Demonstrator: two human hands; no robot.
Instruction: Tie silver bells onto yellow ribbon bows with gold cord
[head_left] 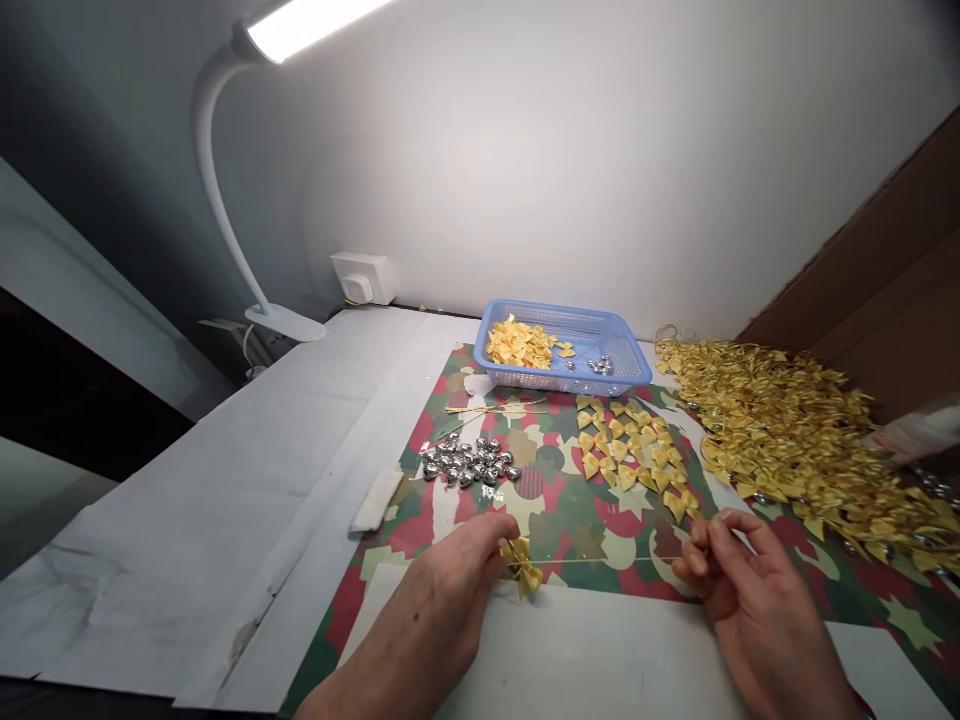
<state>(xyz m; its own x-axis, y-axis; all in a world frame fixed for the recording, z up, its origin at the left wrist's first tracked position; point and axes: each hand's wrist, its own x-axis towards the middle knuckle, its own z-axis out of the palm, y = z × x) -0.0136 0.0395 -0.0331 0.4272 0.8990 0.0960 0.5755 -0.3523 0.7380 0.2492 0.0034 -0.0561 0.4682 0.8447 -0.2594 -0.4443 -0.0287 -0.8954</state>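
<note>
My left hand (457,575) is closed in a pinch on a small yellow ribbon bow (521,564) near the table's front edge. A thin gold string (615,560) runs from the bow rightwards to my right hand (739,580), whose fingertips are pinched on its end. Both hands rest over a red, green and cream patterned sheet (547,490). Just beyond them lie a cluster of silver heart beads (469,462) and several loose yellow bows (637,450).
A blue plastic basket (600,328) at the back holds yellow bows and a few silver beads. A big heap of finished gold bows (802,440) fills the right side. A white clamp lamp (225,190), a wall socket (361,276) and brown cardboard (885,270) stand around.
</note>
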